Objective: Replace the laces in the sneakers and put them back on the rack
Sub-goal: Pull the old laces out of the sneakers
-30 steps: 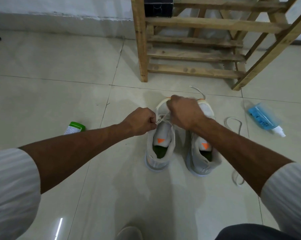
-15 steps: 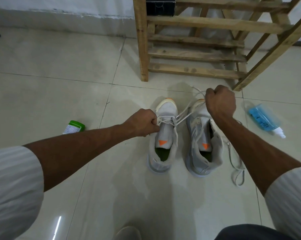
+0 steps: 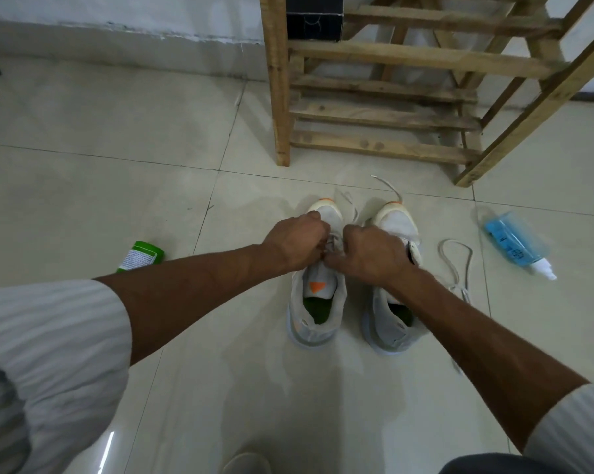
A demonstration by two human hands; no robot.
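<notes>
Two grey sneakers with orange tongue tags stand side by side on the tiled floor, toes toward the rack. Over the left sneaker [image 3: 318, 302] my left hand [image 3: 297, 242] and my right hand [image 3: 370, 253] meet, each pinching the white lace [image 3: 333, 242] at the eyelets. Two loose lace ends trail past the toes. My right forearm crosses the right sneaker [image 3: 391, 323] and hides part of it. A second loose lace [image 3: 456, 254] lies in a loop on the floor right of that shoe. The wooden shoe rack [image 3: 384, 114] stands behind.
A green-capped bottle [image 3: 140, 256] lies on the floor to the left. A blue spray bottle [image 3: 516, 246] lies to the right of the loose lace. A black box [image 3: 314, 17] sits on an upper rack shelf. The toe of a shoe [image 3: 246, 463] shows at the bottom edge.
My right hand pulled the lace out to the upper right, then came back to the left sneaker's eyelets beside my left hand. The lace ends now lie slack past the toes.
</notes>
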